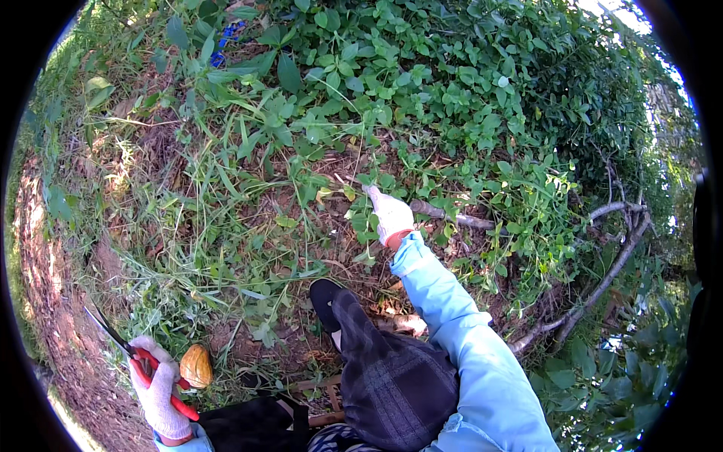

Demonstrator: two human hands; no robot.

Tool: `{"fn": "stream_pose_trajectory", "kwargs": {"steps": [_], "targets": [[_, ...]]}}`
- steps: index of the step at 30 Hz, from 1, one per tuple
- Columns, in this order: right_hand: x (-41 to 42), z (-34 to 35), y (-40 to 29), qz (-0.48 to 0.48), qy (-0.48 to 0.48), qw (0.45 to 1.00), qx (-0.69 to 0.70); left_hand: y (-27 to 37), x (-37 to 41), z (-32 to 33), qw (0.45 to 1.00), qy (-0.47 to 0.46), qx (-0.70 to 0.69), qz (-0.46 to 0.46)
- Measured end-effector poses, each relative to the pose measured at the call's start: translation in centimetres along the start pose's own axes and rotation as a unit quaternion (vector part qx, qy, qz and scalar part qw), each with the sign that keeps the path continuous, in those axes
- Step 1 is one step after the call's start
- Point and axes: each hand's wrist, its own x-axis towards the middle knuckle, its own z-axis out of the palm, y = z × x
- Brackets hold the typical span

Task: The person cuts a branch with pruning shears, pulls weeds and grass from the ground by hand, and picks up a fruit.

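Note:
At the lower left, my left hand [155, 381], in a whitish knit glove, grips a pair of red-handled garden shears [148, 361]. Their dark blades point up and left, slightly parted. Close beside that hand, a ridged yellow-orange fruit [196, 366] lies on the ground. My right hand [391, 213], gloved the same way, reaches forward into low leafy weeds [361, 217] near the middle. Its fingertips are among stems and leaves, and whether they hold a stem is not clear.
A cut branch [454, 216] lies just right of my right hand. A longer forked branch [607, 274] curves along the right side. Dense green plants [429, 73] fill the far ground. Something blue [222, 48] shows among leaves. My dark shoe [325, 305] rests on the soil.

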Motion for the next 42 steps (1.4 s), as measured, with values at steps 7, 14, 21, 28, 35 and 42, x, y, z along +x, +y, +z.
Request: {"fn": "stream_pose_trajectory", "kwargs": {"steps": [7, 14, 21, 28, 35, 42], "targets": [[-2.5, 0.3, -2.4, -0.077, 0.079, 0.992, -0.066, -0.2, -0.2, -0.6, 1.000, -0.011, 0.006, -0.007], [-2.6, -2.6, -4.0, -0.128, 0.100, 0.984, -0.074, -1.0, -0.6, -1.7, 1.000, 0.015, 0.003, 0.022], [0.6, -4.1, -2.8, -0.094, 0.079, 0.991, -0.055, -1.0, 0.1, -1.3, 0.999, 0.029, 0.017, 0.009], [11.9, 0.8, 2.9, 0.068, 0.020, 0.993, -0.098, -1.4, 1.7, -0.9, 1.000, 0.008, 0.024, 0.000], [14.3, 3.7, 4.4, 0.090, -0.022, 0.991, -0.094, -1.7, 2.4, -1.0, 1.000, 0.002, 0.004, -0.013], [10.7, 0.8, 7.0, 0.064, -0.015, 0.993, -0.102, -1.8, 2.9, -1.2, 1.000, 0.008, 0.012, -0.017]]}}
